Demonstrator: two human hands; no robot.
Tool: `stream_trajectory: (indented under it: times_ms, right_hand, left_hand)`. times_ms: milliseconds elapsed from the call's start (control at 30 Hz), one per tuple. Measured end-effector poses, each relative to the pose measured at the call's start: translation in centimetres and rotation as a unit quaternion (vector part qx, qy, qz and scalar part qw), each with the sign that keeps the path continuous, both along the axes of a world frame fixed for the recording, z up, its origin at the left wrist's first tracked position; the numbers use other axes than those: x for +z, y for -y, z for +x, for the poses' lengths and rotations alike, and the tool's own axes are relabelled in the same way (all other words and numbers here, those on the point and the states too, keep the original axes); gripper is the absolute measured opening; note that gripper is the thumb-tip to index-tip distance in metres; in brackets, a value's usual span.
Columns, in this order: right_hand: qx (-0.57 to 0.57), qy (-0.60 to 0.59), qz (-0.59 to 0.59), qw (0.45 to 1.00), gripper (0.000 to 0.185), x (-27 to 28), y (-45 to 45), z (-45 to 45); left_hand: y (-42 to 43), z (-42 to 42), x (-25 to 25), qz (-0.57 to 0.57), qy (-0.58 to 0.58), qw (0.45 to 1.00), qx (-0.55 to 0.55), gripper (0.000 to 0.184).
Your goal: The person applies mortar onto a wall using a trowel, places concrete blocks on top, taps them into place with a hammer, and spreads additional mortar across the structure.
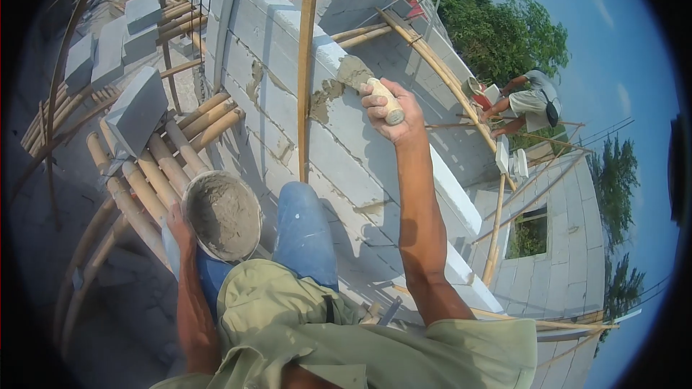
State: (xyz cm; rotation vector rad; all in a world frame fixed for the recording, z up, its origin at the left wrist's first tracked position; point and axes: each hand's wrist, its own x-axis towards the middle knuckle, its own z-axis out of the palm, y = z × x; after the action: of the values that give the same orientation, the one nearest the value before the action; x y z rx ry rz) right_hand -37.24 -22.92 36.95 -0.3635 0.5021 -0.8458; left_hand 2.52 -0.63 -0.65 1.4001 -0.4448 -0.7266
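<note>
My right hand [395, 109] is closed around the pale handle of a trowel [354, 72], whose blade is coated with wet mortar. The blade is at the top edge of a grey block wall [360, 180], next to a patch of mortar [328, 98] smeared on its face. Against the rim of a bucket [258, 205] my left hand [180, 227] is closed, at its left side. Grey mortar [225, 220] lies inside the bucket, which rests by my legs at the end of the bamboo poles.
Bamboo poles [148, 169] form a scaffold at left, with a loose block [137, 112] on them and more blocks [108, 50] beyond. An upright wooden strip [306, 65] stands before the wall. Another person [537, 101] crouches at right near a bucket [472, 88].
</note>
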Motion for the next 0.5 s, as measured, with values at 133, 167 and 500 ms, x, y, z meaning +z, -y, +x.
stream_trajectory:
  times_ms: [133,167,500]
  right_hand:
    - [-0.152,-0.110,0.004,0.982,0.020,-0.7,-0.1,-3.0]
    - [-0.187,-0.170,-0.032,0.967,0.019,-1.5,-1.0,-3.5]
    - [0.128,-0.636,-0.479,0.591,0.046,-17.6,-18.5,6.0]
  left_hand:
    - [-0.3,0.7,-1.3,0.038,0.023,0.999,-0.025,0.045]
    - [0.4,0.5,-2.1,0.010,0.001,1.000,-0.025,0.045]
    - [-0.9,-1.7,3.6,0.054,0.121,0.989,-0.068,0.049]
